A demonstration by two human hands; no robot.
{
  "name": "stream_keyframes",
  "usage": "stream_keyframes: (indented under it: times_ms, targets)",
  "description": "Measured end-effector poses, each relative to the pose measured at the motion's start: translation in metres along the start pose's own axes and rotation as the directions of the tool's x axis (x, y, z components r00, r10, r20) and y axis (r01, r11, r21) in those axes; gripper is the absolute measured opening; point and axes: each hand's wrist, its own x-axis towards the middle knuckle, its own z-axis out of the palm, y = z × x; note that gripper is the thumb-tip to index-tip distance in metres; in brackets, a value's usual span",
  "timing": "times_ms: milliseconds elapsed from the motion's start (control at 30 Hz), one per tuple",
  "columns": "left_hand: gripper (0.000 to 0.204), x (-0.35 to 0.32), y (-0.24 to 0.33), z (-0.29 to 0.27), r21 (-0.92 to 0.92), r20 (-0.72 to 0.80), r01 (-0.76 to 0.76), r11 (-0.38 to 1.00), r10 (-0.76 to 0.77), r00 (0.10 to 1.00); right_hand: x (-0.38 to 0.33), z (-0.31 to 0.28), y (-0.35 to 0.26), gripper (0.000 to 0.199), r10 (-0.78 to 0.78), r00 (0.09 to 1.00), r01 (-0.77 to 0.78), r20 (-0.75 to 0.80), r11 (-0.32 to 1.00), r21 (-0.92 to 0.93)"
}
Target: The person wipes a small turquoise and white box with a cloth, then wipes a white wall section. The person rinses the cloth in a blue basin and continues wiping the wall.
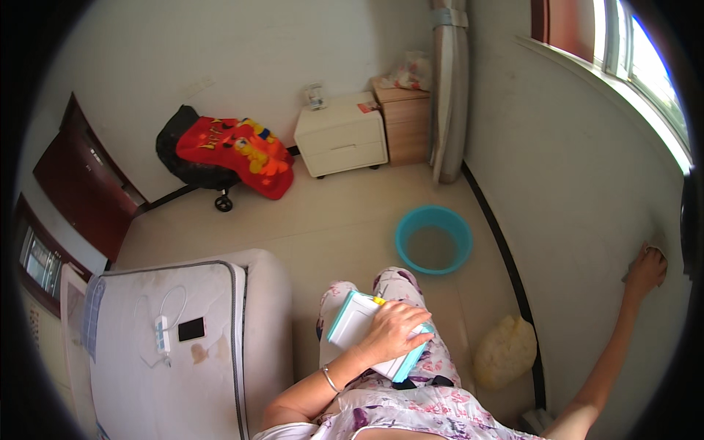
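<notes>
My left hand (pixel 398 331), with a bracelet at its wrist, lies over a flat white box with turquoise edges (pixel 355 320) on my lap. Its fingers curl round the box's right side and hold it; a bit of yellow shows at the top edge. At the far right my arm stretches out to the white wall (pixel 587 242). There my right hand (pixel 645 273) presses a small greyish-white cloth (pixel 659 251) against the surface. Most of the cloth is hidden under the fingers.
A turquoise basin (pixel 434 209) with murky water stands on the floor ahead. A pale yellow cushion (pixel 506 353) lies by the right wall. On the mattress (pixel 172 396) at left are a power strip (pixel 162 334) and a phone (pixel 192 329). A red-covered stroller (pixel 235 150) stands near cabinets (pixel 341 139).
</notes>
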Motion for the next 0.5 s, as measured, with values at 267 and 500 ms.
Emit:
stream_keyframes:
  times_ms: [267,500]
  targets:
    - [0.036,-0.002,-0.001,0.006,0.014,0.001,0.019,1.000,-0.019,1.000,0.009,0.016,-0.007,0.037,-0.114,0.985,0.099,-0.127,0.988,-0.118]
    - [0.036,-0.001,0.000,0.006,0.003,0.009,0.018,1.000,-0.018,1.000,0.016,0.036,-0.011,0.030,-0.186,0.975,0.198,0.120,0.976,-0.095]
